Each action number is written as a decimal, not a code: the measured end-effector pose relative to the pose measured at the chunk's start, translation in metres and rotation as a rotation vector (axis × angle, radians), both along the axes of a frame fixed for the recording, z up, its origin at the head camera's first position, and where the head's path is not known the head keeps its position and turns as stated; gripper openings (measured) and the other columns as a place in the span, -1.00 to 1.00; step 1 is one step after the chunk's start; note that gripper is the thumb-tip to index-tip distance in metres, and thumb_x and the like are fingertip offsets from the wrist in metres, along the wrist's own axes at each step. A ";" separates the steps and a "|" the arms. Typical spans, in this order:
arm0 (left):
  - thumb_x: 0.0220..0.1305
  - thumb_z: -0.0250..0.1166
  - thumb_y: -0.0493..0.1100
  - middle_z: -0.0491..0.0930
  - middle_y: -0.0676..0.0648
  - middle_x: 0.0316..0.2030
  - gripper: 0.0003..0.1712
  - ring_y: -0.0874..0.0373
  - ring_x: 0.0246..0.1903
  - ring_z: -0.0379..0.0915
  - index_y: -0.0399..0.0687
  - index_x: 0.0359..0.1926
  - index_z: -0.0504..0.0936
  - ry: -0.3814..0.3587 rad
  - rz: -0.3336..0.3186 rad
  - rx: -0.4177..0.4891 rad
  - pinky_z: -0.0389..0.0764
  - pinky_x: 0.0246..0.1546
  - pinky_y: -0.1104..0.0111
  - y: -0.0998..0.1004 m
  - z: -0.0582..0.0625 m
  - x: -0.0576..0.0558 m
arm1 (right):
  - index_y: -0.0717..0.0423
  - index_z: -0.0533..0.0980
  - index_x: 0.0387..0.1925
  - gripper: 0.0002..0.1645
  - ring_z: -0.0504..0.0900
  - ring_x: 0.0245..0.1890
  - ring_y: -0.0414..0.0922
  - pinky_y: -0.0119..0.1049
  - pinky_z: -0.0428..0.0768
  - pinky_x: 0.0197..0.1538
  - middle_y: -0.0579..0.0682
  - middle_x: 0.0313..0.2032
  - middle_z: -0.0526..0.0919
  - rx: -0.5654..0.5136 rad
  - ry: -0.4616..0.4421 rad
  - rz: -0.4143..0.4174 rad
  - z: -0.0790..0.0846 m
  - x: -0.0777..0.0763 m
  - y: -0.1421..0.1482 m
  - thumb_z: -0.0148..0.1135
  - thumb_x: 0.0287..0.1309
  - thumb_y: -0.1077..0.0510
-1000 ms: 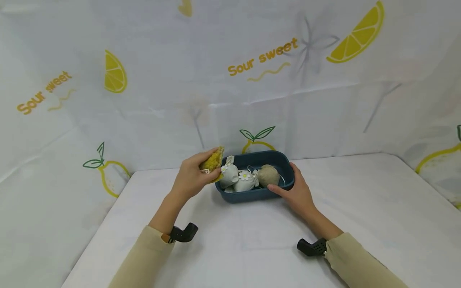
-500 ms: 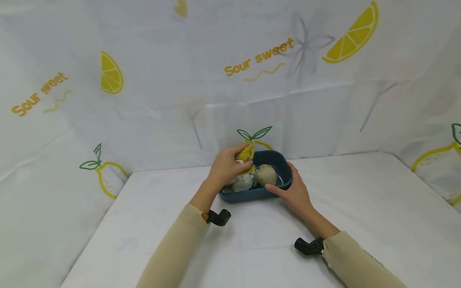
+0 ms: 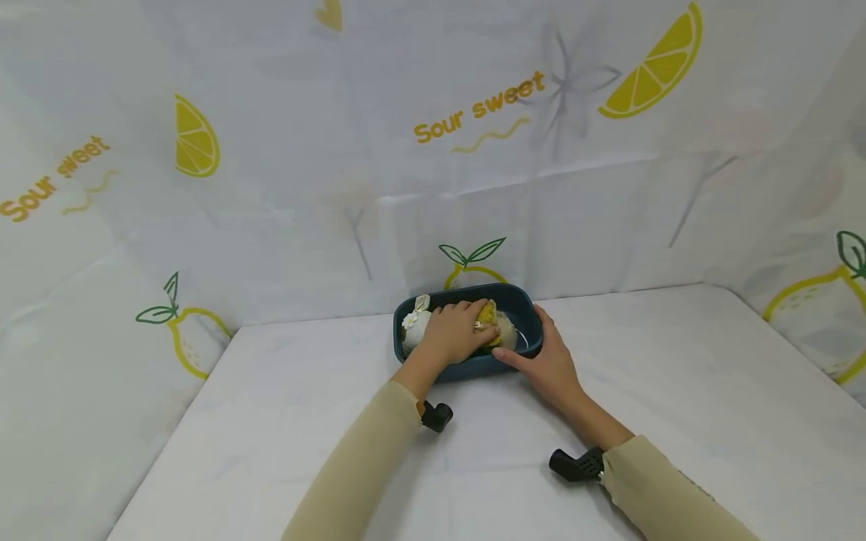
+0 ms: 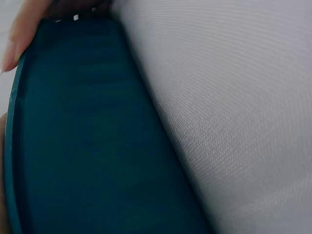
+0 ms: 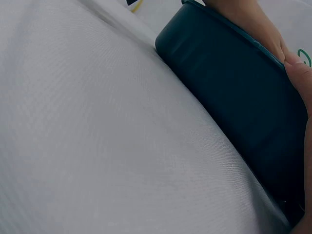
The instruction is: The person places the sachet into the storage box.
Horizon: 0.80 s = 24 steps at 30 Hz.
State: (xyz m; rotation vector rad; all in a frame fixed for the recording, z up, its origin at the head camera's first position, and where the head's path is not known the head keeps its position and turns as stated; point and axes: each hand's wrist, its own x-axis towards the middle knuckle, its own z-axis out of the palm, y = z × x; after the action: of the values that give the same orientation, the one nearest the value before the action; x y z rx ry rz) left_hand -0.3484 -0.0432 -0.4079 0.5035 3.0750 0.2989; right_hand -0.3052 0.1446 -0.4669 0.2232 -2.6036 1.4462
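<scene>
A dark teal oblong bin (image 3: pixel 476 367) stands on the white cloth. My left hand (image 3: pixel 452 330) reaches down into it from the near left, fingers curled over a yellow, rough-textured soft piece (image 3: pixel 489 310), mostly hidden by the hand. At the bin's right end my right hand (image 3: pixel 553 364) grips the wall, thumb over the near rim. Inside, a white ball-shaped pouch with a flower (image 3: pixel 414 324) lies left of the left hand, and a beige ball (image 3: pixel 507 333) shows to the right of the yellow piece. Both wrist views are filled largely by the bin's outer wall (image 4: pixel 97 122).
The white-covered table (image 3: pixel 271 421) ends at an upright white cloth backdrop (image 3: pixel 304 248) printed with lemons, close behind the bin. Black wrist-worn devices (image 3: pixel 577 466) stick out from both beige sleeves.
My left hand has carried the yellow piece rightward from the bin's left end, then down among the contents. My right hand has kept its grip on the bin. The head view has shifted slightly.
</scene>
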 end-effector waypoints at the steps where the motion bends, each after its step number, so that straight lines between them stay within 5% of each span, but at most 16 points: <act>1: 0.47 -0.03 0.40 0.37 -0.01 0.45 -0.20 -0.01 0.43 0.32 0.22 0.57 0.17 0.008 -0.016 -0.049 0.32 0.46 -0.01 0.001 -0.001 0.000 | 0.08 -0.14 0.62 0.33 0.07 0.57 0.23 0.30 0.16 0.50 0.21 0.59 0.04 -0.001 0.000 -0.003 0.001 0.000 0.000 0.43 0.10 -0.28; 12: 0.46 -0.09 0.46 0.34 -0.02 0.48 -0.17 -0.01 0.47 0.26 0.20 0.57 0.18 0.016 -0.020 -0.078 0.31 0.47 0.01 0.000 0.001 0.002 | 0.04 -0.15 0.62 0.33 0.08 0.57 0.24 0.31 0.17 0.49 0.21 0.59 0.04 0.005 -0.001 -0.004 0.000 -0.001 -0.002 0.44 0.10 -0.28; 24: 0.40 0.04 0.45 0.35 -0.06 0.47 -0.15 -0.03 0.47 0.26 0.14 0.53 0.27 0.073 -0.041 0.116 0.27 0.49 -0.01 -0.025 0.014 0.023 | 0.08 -0.13 0.62 0.30 0.07 0.57 0.26 0.32 0.17 0.49 0.23 0.58 0.03 0.009 -0.006 0.002 0.003 0.004 -0.001 0.42 0.12 -0.26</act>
State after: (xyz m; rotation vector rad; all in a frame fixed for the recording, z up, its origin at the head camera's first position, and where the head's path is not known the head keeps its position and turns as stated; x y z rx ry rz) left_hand -0.3255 -0.0679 -0.3938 0.5931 3.1263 0.4701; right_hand -0.3017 0.1440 -0.4635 0.2232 -2.6154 1.4380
